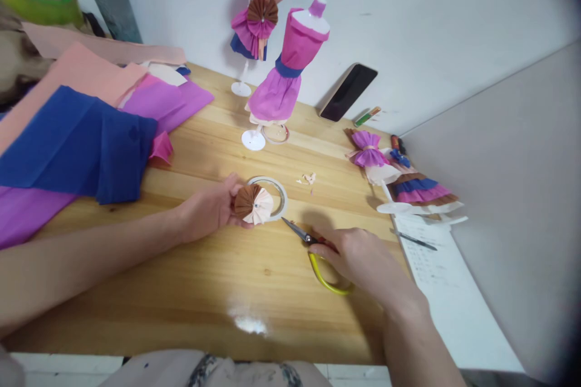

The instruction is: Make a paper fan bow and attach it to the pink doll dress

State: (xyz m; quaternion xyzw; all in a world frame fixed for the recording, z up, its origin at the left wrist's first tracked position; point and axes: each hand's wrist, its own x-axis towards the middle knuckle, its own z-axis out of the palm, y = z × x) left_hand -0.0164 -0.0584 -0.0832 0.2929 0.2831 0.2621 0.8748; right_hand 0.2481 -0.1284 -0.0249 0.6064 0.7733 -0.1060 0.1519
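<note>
My left hand [216, 202] is closed on a round pleated paper rosette [255, 204], half brown and half cream, with a small bead at its middle. Partly behind the rosette lies a white roll of tape [282, 196] on the table. My right hand [358, 254] rests around a pair of scissors [297, 231] with yellow handles; the blades are closed and point toward the tape roll. The fingers in the handles are partly hidden. Small paper scraps [309, 178] lie just beyond the tape.
Two doll stands in paper dresses, one pink with a blue belt [290, 66], stand at the back. Crepe paper sheets [72, 139] cover the left. A phone [349, 92] leans on the wall. Another dressed doll form [422, 187], a pen [417, 240] and written paper [454, 296] lie right.
</note>
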